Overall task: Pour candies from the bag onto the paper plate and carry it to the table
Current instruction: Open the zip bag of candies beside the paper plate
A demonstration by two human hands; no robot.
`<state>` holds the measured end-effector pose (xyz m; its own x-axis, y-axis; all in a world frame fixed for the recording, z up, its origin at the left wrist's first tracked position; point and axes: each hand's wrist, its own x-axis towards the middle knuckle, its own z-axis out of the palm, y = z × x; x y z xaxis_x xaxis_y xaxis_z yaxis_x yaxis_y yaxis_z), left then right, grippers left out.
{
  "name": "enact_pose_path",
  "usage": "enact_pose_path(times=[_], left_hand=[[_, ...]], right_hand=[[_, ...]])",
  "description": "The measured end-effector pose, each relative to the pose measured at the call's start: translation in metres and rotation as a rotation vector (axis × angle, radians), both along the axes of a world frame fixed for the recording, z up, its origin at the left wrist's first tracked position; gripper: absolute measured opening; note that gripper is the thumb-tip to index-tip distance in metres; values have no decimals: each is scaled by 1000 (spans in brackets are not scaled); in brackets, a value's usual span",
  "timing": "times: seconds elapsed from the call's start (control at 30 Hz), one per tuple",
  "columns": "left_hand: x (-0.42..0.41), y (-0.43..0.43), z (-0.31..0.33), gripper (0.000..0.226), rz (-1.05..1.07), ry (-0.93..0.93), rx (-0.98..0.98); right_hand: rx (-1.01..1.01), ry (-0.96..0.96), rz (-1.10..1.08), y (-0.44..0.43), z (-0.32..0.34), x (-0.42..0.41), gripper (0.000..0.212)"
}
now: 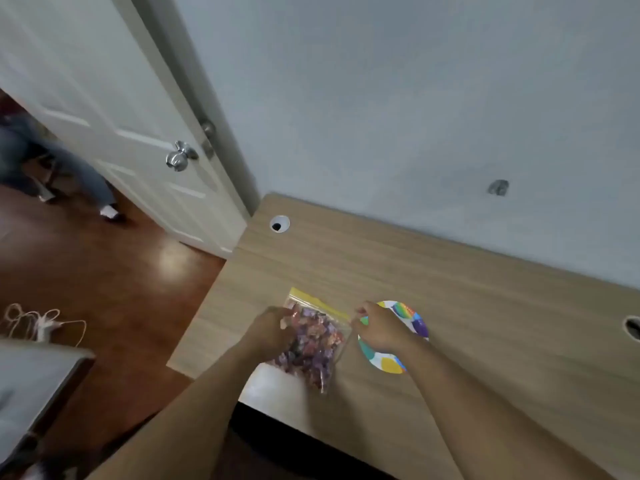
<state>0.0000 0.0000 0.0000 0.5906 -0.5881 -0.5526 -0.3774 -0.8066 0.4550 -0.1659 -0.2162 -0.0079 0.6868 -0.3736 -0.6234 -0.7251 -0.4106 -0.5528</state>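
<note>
A clear zip bag (317, 344) with a yellow seal strip lies on the wooden desk (467, 306), full of purple and pink wrapped candies. My left hand (268, 329) grips the bag's left side near its top. My right hand (375, 329) pinches the right end of the seal strip. Just right of the bag a round paper plate (410, 322) with bright coloured patches lies flat on the desk, and my right hand and wrist cover its middle. No candy shows on the plate.
The desk stands against a pale wall, with cable holes at the back left (278, 224) and the far right (633, 327). A white door (131, 140) stands open at left over a red-brown wooden floor. A person's legs (69, 174) show beyond it. Cords (38, 323) lie on the floor.
</note>
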Motion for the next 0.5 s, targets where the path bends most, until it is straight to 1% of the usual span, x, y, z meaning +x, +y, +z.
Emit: enact_pose_path(times=[0.07,0.13,0.23,0.3,0.4,0.5], left_hand=[[-8,-1,-17,63,-41,-34,-65],[-17,6,-43,72,-112,-44,-36],[-25,15,-73,76,-156,25,108],[-33,19,-81,80,-194,50,159],[-39,27,-92,76,-273,41,163],[-38,27,-95,76,-210,66,154]], right_hand=[[18,-14,-18,-2,-17,7,54],[46,-6,2,-1,-35,14,56],[38,16,18,2,-59,26,58],[29,36,27,4,-68,33,54],[2,43,8,7,-81,41,50],[18,51,-6,8,-87,49,52]])
